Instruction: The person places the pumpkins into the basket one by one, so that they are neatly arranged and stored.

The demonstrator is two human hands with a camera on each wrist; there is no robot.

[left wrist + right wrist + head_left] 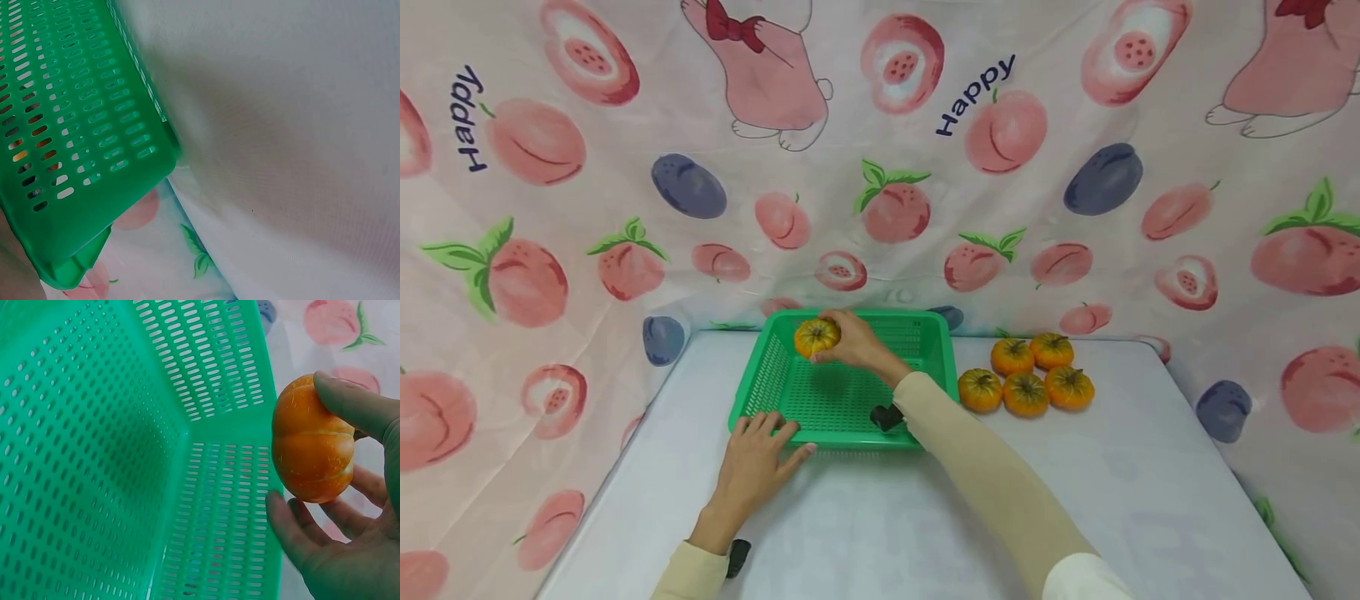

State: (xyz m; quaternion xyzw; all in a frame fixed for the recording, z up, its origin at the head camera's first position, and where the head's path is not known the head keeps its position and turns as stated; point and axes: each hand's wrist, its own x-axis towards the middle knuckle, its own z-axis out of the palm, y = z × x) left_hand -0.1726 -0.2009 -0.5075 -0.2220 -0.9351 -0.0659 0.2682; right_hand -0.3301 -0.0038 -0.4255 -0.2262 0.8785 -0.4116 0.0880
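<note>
Your right hand (853, 343) holds one pumpkin (808, 340), thumb on one side, fingers on the other. It's up over the far left part of the basket (857, 438). In the head view its stem end faces up and back toward you. Squat shape, so the long axis runs across the stem line, not along it. From the right wrist you get it side-on: long axis near upright in that view, just off vertical, stem side turned toward your palm. Looks: orange flank with shallow ribs, pale yellow creases and light specks, a bit glossy; the stem face reads more yellow, with lines fanning out from the middle.

Your left hand (754, 471) rests on the basket's near left corner, fingers relaxed over the rim, thumb spread well away from them. The left wrist view mostly gets the basket's slotted wall, with orange patches through the slots.

Five more pumpkins (1026, 394) sit right of the basket, bunched up: three in the near row, two behind, the leftmost near one just beside the basket wall. White table (880, 525) under the basket, fruit-print cloth (895, 271) behind it.
</note>
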